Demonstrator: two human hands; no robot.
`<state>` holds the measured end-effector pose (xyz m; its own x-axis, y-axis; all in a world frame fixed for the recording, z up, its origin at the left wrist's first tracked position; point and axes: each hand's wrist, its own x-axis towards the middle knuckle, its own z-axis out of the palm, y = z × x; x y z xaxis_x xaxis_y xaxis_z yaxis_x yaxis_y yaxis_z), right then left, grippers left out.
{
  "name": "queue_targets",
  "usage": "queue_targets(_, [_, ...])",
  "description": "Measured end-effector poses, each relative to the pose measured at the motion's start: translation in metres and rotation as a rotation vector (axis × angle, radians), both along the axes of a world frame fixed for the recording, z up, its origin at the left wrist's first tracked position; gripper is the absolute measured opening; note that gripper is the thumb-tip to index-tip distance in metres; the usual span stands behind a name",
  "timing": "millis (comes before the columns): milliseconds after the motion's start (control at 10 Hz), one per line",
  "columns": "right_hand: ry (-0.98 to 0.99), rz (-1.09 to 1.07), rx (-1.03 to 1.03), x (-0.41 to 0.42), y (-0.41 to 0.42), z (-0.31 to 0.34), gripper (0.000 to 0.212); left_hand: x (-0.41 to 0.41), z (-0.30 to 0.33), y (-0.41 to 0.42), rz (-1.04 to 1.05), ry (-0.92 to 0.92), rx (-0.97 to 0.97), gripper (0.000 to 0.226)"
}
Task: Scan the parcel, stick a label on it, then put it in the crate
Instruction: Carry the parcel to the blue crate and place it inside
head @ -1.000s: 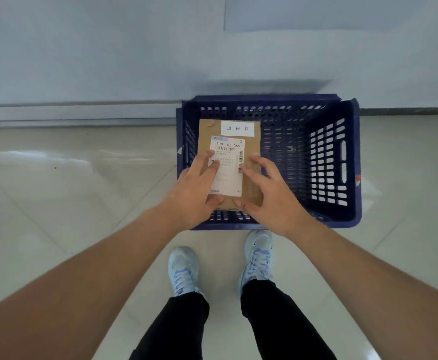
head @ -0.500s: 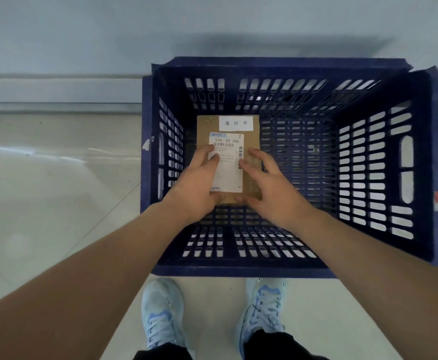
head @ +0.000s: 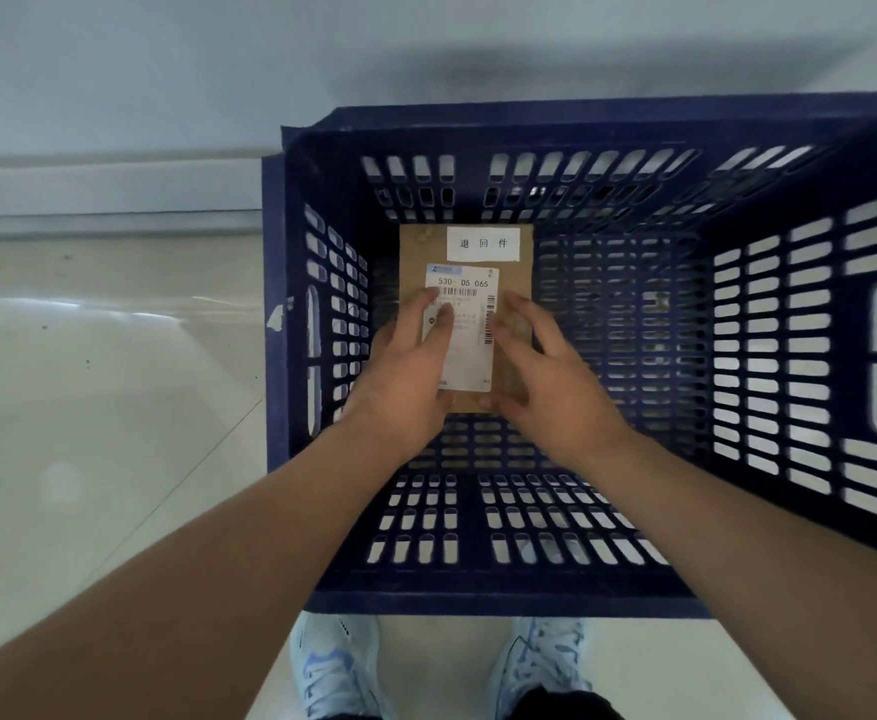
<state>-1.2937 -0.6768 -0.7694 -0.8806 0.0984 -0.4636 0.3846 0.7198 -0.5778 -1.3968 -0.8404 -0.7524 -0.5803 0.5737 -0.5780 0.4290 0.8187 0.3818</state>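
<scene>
A flat brown cardboard parcel [head: 516,275] lies deep inside the dark blue slotted crate [head: 529,597], toward its left wall. It carries a white shipping label with barcodes [head: 470,304] and a smaller white sticker with printed characters [head: 483,244] near its far edge. My left hand [head: 407,374] rests on the parcel's near left part, fingers across the shipping label. My right hand [head: 550,387] holds the parcel's near right edge. Whether the parcel touches the crate floor is not clear.
The crate stands on a glossy pale tiled floor [head: 88,407] against a light wall with a skirting board [head: 103,200]. My light blue shoes [head: 340,667] are just in front of the crate's near rim. The crate's right half holds nothing visible.
The view has come closer over the crate, and both hands have carried the parcel lower into it. The grip on the parcel looks the same.
</scene>
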Motion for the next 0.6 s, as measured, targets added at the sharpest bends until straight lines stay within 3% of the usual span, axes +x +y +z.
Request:
queue_targets(100, [-0.1,0.0,0.039,-0.007,-0.007,0.012,0.086,0.0,0.011,0.008,-0.034,-0.004,-0.094,0.085])
queue_targets(300, [-0.22,-0.057,0.049,-0.034,-0.017,0.069,0.051,-0.002,0.065,0.02,-0.055,-0.088,-0.172,0.067])
queue_targets(600, [-0.255,-0.15,0.052,-0.005,-0.026,0.213,0.043,0.006,0.21,0.004,-0.175,-0.046,-0.135,0.056])
